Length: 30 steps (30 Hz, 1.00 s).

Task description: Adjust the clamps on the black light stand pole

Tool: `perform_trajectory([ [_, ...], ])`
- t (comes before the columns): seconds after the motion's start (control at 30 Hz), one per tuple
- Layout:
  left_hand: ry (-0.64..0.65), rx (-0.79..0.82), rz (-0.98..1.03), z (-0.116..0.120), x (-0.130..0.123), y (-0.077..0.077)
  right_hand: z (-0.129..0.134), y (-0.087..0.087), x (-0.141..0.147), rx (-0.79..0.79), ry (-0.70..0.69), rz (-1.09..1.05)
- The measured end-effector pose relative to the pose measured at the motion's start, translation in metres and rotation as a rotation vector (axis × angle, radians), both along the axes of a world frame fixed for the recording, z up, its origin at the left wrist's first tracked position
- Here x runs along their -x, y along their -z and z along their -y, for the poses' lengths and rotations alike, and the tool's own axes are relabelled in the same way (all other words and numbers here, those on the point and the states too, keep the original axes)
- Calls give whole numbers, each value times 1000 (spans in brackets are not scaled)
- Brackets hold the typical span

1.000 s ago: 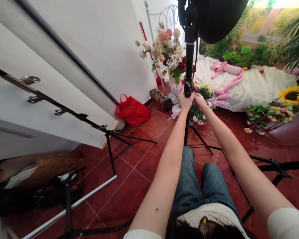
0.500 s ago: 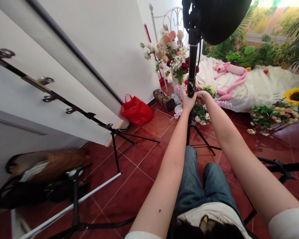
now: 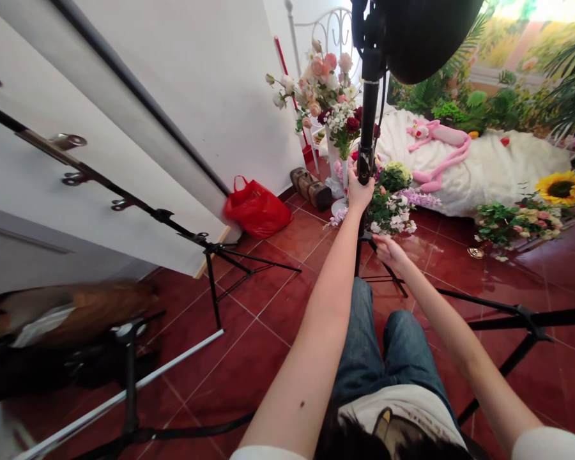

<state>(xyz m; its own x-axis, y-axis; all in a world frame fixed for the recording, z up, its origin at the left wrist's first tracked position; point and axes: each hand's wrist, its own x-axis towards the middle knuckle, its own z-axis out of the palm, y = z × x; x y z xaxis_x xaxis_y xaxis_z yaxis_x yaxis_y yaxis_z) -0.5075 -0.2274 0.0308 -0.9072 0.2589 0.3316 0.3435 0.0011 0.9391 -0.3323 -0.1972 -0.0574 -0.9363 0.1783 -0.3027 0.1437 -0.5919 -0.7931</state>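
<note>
A black light stand rises upright in front of me, with a large dark lamp head on top. My left hand is wrapped around its pole at mid-height. Lower down, to the right of the pole, my right hand has its fingers drawn together beside the leg collar. Whether those fingertips grip a knob there is hidden. The stand's legs spread over the red tiled floor just ahead of my knees.
Flowers in vases and a flower bunch crowd behind the pole. A white-draped bed holds a pink plush toy. At left stand a red bag, a clamped backdrop stand and a white rod. Another tripod is at right.
My right hand has left the upper pole beside my left hand and moved down to the leg collar. My left hand keeps its hold. The view has shifted slightly.
</note>
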Motion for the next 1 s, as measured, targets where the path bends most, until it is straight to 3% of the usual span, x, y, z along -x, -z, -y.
perform_trajectory([
  [0.13,-71,189,74,5,-3,-13,15,55,-102,133,80,126],
  [0.2,-130,305,123,8,-9,-20,17,67,-148,196,189,117],
  [0.3,-266,426,133,11,-30,-20,14,71,-209,236,365,99],
  [0.43,-564,475,330,0,-79,11,-1,62,-277,228,563,87],
  [0.5,-566,484,506,-12,-108,35,-13,53,-303,210,652,62],
  [0.6,-392,486,626,-34,-151,66,-31,36,-332,161,768,6],
  [0.7,-155,463,558,-63,-195,77,-44,16,-355,102,885,-58],
  [0.8,55,415,423,-101,-242,69,-51,1,-376,43,965,-106],
  [0.93,362,228,194,-158,-312,43,-52,-8,-400,43,1040,-164],
  [1.0,537,118,195,-185,-350,28,-49,-8,-409,73,1083,-194],
])
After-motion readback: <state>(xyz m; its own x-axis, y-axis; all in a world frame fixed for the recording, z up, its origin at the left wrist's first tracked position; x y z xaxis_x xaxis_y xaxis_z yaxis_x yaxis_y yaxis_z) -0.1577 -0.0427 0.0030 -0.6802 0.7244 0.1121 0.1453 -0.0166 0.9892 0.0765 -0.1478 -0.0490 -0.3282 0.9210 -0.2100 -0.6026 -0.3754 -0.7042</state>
